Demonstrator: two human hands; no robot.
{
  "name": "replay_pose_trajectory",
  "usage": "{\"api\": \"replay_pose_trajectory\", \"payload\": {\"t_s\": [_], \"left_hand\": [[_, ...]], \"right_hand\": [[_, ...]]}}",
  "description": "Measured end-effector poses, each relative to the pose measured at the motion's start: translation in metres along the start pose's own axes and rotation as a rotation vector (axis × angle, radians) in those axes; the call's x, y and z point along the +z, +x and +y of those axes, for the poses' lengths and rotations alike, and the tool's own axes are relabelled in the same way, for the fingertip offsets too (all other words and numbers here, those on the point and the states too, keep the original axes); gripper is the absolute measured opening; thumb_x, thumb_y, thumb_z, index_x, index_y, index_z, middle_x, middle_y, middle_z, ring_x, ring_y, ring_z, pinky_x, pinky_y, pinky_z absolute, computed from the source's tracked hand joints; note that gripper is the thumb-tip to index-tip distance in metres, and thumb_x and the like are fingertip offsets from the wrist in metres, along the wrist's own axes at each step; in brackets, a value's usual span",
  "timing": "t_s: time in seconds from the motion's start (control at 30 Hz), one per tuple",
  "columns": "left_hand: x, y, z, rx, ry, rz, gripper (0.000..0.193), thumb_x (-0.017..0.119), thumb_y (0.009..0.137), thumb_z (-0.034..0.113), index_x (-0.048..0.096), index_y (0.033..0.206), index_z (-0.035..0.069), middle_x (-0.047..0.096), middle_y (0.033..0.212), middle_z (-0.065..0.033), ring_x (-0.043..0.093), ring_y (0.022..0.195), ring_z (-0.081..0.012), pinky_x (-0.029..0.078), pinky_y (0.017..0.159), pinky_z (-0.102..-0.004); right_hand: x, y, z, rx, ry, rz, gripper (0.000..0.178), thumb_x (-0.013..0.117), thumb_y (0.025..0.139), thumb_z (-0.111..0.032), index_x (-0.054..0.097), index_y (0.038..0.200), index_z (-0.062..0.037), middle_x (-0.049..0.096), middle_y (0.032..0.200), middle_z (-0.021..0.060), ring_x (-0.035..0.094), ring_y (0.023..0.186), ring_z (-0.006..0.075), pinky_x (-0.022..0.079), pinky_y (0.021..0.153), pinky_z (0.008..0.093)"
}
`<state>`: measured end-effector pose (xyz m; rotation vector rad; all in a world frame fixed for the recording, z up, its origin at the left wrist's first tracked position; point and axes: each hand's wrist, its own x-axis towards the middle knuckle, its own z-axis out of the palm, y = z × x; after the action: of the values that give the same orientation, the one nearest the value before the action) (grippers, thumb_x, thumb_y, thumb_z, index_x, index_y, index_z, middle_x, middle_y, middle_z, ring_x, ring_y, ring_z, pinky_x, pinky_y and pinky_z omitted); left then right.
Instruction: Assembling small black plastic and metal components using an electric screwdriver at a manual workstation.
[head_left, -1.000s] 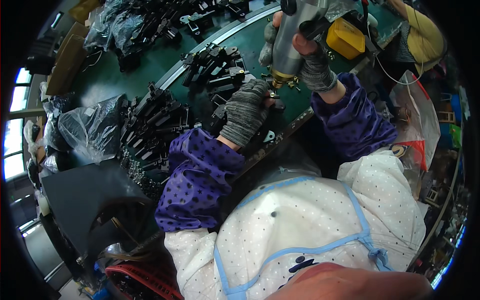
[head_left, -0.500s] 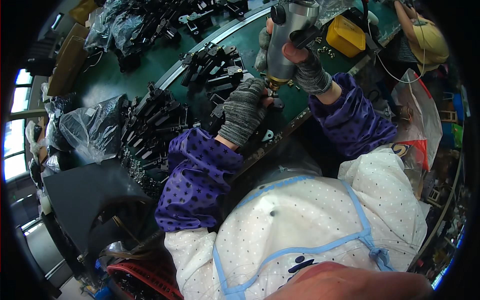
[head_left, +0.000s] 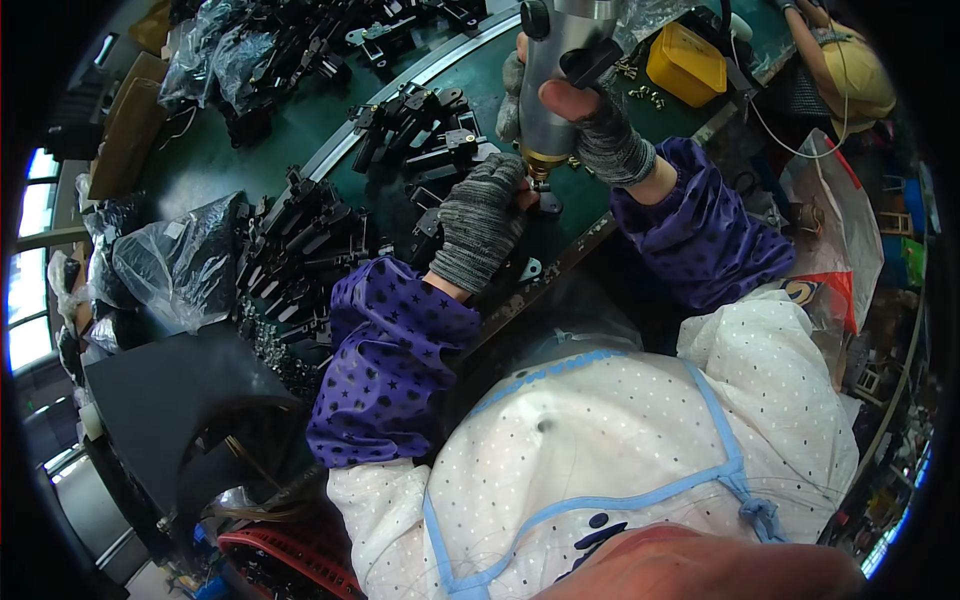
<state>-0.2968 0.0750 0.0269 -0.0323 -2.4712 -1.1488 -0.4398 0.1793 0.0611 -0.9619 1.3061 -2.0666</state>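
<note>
My right hand (head_left: 612, 140), in a grey fingerless-tipped glove, is wrapped round a silver power screwdriver (head_left: 553, 105). The tool stands almost upright, its brass-coloured nose pointing down. Just left of that nose is my left hand (head_left: 480, 218), also gloved, its fingers closed on a small black metal part (head_left: 549, 203). Most of this part is hidden by the fingers and the tool, and the exact contact of the bit cannot be made out. A small pale metal plate (head_left: 531, 269) lies near the bench edge, below my left hand.
Black metal assemblies (head_left: 300, 245) are heaped left of my hands, with more (head_left: 405, 120) beyond. A yellow plastic box (head_left: 687, 65) stands right of the screwdriver, near loose brass fittings (head_left: 645, 95). Plastic-wrapped bundles (head_left: 180, 260) lie far left. Another person (head_left: 850, 75) sits at upper right.
The screwdriver and both hands appear slightly farther left in the picture, along with much of the bench. The grip of each hand looks the same.
</note>
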Motion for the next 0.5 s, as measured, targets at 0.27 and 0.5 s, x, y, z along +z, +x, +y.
{"api": "replay_pose_trajectory", "payload": {"t_s": [0.27,0.5], "left_hand": [[0.0,0.001,0.003,0.002,0.035,0.012,0.018,0.07,0.067,0.008,0.056,0.079,0.005,0.058,0.073,-0.0122,0.06,0.069,-0.0299,0.047,0.06,-0.0354],[0.0,0.0,0.0,0.002,0.046,-0.012,0.019,0.069,0.068,0.009,0.058,0.082,0.004,0.059,0.076,-0.0131,0.059,0.071,-0.0314,0.047,0.061,-0.0359]], "right_hand": [[0.026,0.003,-0.021,0.043,-0.184,0.04,0.05,0.072,0.067,-0.018,0.048,0.108,-0.005,0.054,0.09,0.0014,0.054,0.08,0.0096,0.048,0.068,0.0266],[0.028,0.001,-0.015,-0.046,-0.085,-0.058,0.059,0.071,0.07,-0.017,0.041,0.119,-0.0063,0.052,0.097,0.0017,0.055,0.085,0.0101,0.049,0.074,0.0262]]}}
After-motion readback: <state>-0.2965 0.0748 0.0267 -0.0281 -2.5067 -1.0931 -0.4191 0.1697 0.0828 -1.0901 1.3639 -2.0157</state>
